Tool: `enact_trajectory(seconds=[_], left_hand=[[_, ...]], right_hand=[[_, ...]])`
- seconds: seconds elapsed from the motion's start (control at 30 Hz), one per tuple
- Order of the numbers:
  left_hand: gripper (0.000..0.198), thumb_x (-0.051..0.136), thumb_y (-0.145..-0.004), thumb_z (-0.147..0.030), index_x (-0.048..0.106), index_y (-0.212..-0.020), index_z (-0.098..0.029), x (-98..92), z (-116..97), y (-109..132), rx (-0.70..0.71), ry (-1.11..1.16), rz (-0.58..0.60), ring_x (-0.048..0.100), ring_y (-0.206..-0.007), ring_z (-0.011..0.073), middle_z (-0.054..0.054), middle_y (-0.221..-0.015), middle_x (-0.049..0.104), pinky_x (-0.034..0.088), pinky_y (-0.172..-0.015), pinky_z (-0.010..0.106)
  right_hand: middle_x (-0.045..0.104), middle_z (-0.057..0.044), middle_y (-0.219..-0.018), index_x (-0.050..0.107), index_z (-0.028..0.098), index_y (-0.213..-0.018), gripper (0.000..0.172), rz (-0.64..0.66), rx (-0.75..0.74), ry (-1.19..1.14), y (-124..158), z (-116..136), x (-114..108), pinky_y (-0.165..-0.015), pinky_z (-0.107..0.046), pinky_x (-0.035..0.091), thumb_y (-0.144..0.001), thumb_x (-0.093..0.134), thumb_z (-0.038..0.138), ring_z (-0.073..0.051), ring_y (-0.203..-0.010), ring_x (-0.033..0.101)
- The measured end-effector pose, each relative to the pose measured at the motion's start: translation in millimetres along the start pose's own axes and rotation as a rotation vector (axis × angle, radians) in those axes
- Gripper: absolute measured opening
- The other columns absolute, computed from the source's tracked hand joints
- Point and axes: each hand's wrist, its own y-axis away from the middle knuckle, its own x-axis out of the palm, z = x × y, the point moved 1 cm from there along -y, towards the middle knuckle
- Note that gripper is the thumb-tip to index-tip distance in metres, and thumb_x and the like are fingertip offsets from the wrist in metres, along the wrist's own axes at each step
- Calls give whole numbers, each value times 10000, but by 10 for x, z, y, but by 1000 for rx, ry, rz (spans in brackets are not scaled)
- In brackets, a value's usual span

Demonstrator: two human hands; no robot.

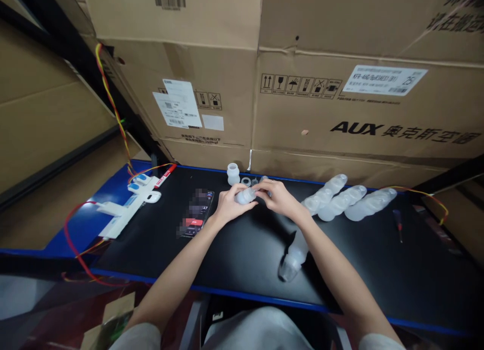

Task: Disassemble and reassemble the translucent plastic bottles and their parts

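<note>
translucent container (245, 195): 12 o'clock ahead, above the counter (234, 259) | left hand (228, 203): fingers wrapped round it, apparently steadying | right hand (277, 194): fingers pinching its 3 o'clock end, likely for fine control | upright cup (233, 175): 11 o'clock beyond, seemingly within easy reach

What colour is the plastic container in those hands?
Cloudy white: the plastic container shows best in the head view.

Passage exists between power strip (130, 209) and phone (203, 209), and between the forearms (336, 261); a bottle (297, 255) narrows the latter at the right; a jar (233, 173) stands just beyond the left hand (231, 206); three bottles (342, 203) flank the right hand (280, 197); cartons (287, 118) bar the rear.
</note>
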Motion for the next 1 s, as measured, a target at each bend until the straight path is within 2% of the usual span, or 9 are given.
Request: enact_trajectory(seconds=[0.13,0.2,0.33,0.43,0.53,0.67,0.77,0.83,1.0], left_hand=[[523,967,-683,-527,670,-1022,-260,11,24,-5,-53,74,29,796,-753,212,11,-899,829,606,-694,302],[451,943,-716,-506,684,-992,-262,18,19,6,-30,29,-18,804,-757,221,24,-916,836,614,-706,314],[339,900,-761,-449,717,-982,-268,36,1,34,63,-91,-97,816,-733,246,32,-891,846,619,-697,337],[324,881,-775,-451,726,-988,-264,48,11,42,84,-139,-92,820,-739,238,26,-907,855,625,-713,329],[344,887,-783,-479,735,-998,-259,36,26,27,89,-142,-114,803,-710,208,15,-904,851,623,-713,305],[296,860,-848,-476,767,-1004,-243,-44,-10,-34,143,-158,-228,800,-889,219,53,-1012,827,629,-835,322],[301,856,-861,-512,808,-978,-239,-140,-40,-88,85,-283,-344,759,-936,230,70,-992,757,600,-848,324],[320,857,-867,-535,824,-999,-245,-199,-31,-117,35,-341,-319,737,-852,200,47,-934,718,565,-774,292],[378,837,-896,-585,811,-1087,-260,-308,81,-157,3,-415,-78,707,-736,157,22,-981,739,495,-685,278]], right_hand=[[770,-108,-1184,787,216,-1167,301,12,-29,-77,8,-25,-52,-957,-383,572,-1016,541,130,-229,-1025,739],[745,-121,-1262,735,196,-1235,303,15,26,-132,22,-18,-46,-891,-360,590,-971,596,137,-204,-941,747],[764,-53,-947,692,181,-1103,190,-11,161,-135,34,16,11,-716,-300,545,-981,722,323,-176,-722,693],[741,-21,-800,685,202,-952,141,-24,100,-111,21,12,37,-719,-297,518,-1022,688,324,-183,-712,684],[775,-56,-930,697,213,-1006,29,-105,-2,-94,10,-44,20,-773,-322,538,-996,671,211,-208,-809,716],[758,-76,-1047,693,229,-1109,168,-257,-29,-48,14,-140,6,-844,-354,566,-980,639,135,-228,-892,729],[737,-93,-1116,681,220,-1158,249,-276,9,-5,23,-192,51,-888,-366,566,-969,604,77,-227,-920,726],[724,-102,-1123,681,207,-1148,272,-216,22,24,30,-223,92,-902,-367,558,-961,574,42,-228,-935,711],[692,-104,-1122,672,196,-1134,330,-74,33,56,53,-317,105,-911,-360,536,-921,531,-14,-230,-957,670]])
